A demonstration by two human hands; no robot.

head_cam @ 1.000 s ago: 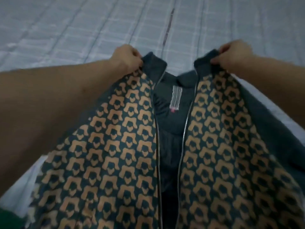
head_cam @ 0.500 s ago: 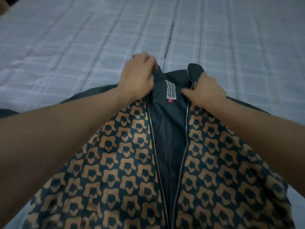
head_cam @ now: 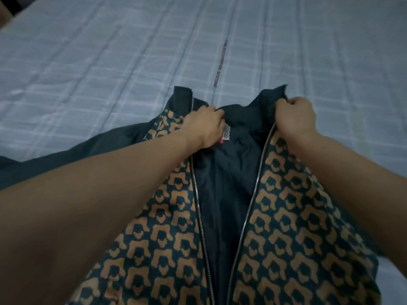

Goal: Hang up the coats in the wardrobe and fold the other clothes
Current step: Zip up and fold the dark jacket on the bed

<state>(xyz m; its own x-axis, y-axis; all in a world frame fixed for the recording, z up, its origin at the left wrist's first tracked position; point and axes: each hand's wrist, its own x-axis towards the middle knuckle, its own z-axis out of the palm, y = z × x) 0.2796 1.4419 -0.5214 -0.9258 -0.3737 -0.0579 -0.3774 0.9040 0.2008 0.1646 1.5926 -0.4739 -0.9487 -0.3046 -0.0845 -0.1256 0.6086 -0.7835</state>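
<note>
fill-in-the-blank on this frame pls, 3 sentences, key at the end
1. The jacket lies on a pale blue ____.
2. Its zip is ____, showing the dark lining.
3. The right hand grips the jacket's ____, while the left hand sits by the neck label.

Missing words: bed; open; collar

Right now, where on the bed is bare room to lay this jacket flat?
Bare checked bedspread stretches beyond the collar, and to both sides of it. The near middle is crowded: the patterned jacket, its dark sleeve trailing left, left hand and right hand gripping the neck.
</note>
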